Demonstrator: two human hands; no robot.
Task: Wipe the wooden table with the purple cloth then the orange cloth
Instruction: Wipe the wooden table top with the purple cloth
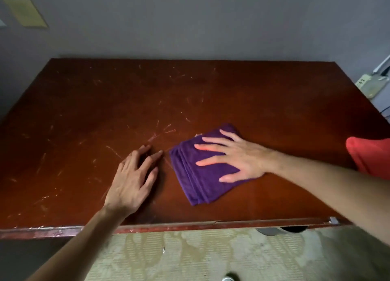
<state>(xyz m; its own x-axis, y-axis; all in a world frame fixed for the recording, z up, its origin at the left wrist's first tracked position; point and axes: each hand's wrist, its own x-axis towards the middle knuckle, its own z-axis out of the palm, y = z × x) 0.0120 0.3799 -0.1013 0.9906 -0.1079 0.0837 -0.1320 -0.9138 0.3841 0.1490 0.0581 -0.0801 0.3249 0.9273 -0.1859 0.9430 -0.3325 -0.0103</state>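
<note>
Both bare forearms reach forward. The left hand [132,179] lies palm-down, fingers straight and close together — flat. The right hand [236,156] is palm-down too, fingers spread wide and straight — pressing downward.

Purple cloth [202,181] folded, flat on scratched wooden table [105,103], centre-right near front edge. Orange cloth [371,156] at right edge, partly hidden.

The table [190,95] is dark reddish-brown, streaked with pale scratches, its near edge worn to a duller red. On it lies a deep purple cloth [202,183]; at its right edge, an orange-red cloth [371,156]. Below the table, the floor [211,257] shows beige blotches.
</note>
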